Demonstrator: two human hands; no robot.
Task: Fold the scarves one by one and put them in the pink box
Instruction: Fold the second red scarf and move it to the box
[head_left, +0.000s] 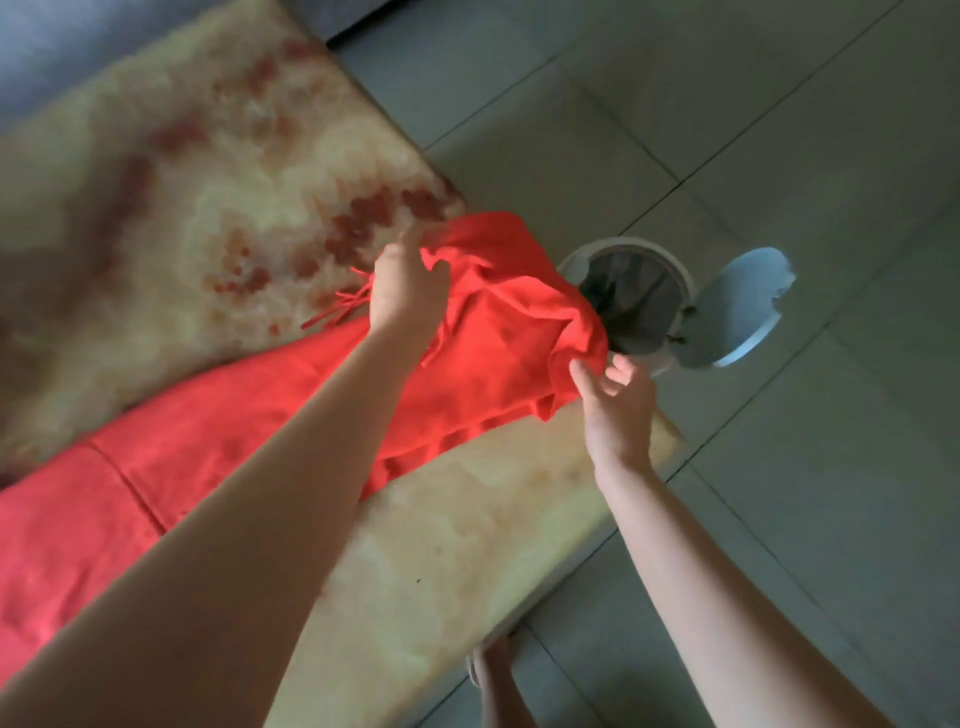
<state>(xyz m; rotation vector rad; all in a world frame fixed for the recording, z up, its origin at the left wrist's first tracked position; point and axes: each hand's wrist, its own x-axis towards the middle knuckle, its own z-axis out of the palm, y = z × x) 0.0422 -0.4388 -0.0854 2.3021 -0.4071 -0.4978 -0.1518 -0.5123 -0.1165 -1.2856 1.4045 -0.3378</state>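
The red scarf (218, 447) lies stretched lengthwise across the table (467, 545), flat over most of the top and bunched into a loose heap at the table's far corner, where part of it overhangs the edge. A few fringe strands trail from the heap onto the table top.

The left hand (405, 291) is above that far corner, its fingers curled into the bunched end and gripping it, lifted a little off the table. The right hand (615, 400) is just off the table's right edge, fingers apart and relaxed; its thumb meets the hanging fold, but it has not closed on the cloth.

This looks like the start of the fold on this scarf: the far end is being gathered so it can be brought back over the flat part. The next move calls for the right hand to pinch the second corner, so both corners travel level and the heap shakes out flat.

On the floor beyond the table's far corner stands a white bin (634, 296), lid open. The pink box is not in view.
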